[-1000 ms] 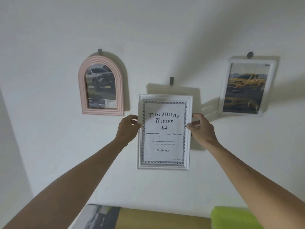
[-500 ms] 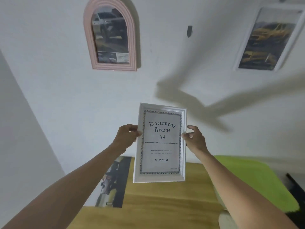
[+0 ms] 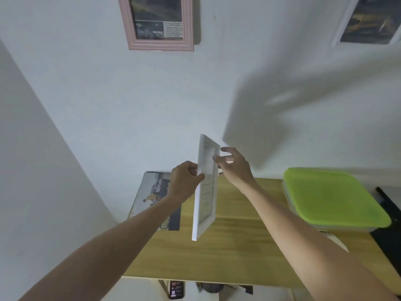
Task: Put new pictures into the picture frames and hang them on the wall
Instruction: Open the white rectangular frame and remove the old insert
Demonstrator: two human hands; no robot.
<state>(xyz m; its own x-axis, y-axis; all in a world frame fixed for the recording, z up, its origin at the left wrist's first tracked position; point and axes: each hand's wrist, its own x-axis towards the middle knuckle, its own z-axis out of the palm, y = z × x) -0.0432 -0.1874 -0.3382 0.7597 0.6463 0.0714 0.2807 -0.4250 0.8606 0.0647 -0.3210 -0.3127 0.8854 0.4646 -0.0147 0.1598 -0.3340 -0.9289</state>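
A white document frame (image 3: 205, 198) hangs in the air above the wooden table (image 3: 234, 253), turned almost edge-on to me. My left hand (image 3: 184, 181) grips its left edge. My right hand (image 3: 233, 165) touches the upper right edge with its fingers spread. A printed car picture (image 3: 152, 192) lies flat at the table's back left, partly hidden by my left arm. On the wall above hang a pink frame (image 3: 159, 43) and a white frame (image 3: 368, 22), each holding a car photo and cut off by the top edge.
A clear box with a lime green lid (image 3: 334, 198) sits on the table's right side. A dark object (image 3: 388, 213) lies at the far right edge. A side wall (image 3: 43, 192) closes in on the left. Dark items (image 3: 175, 288) show below the table's front edge.
The white frame came off the wall hook and down over the table. It has since turned from face-on to nearly edge-on, and my right fingers have loosened. The view tilted down.
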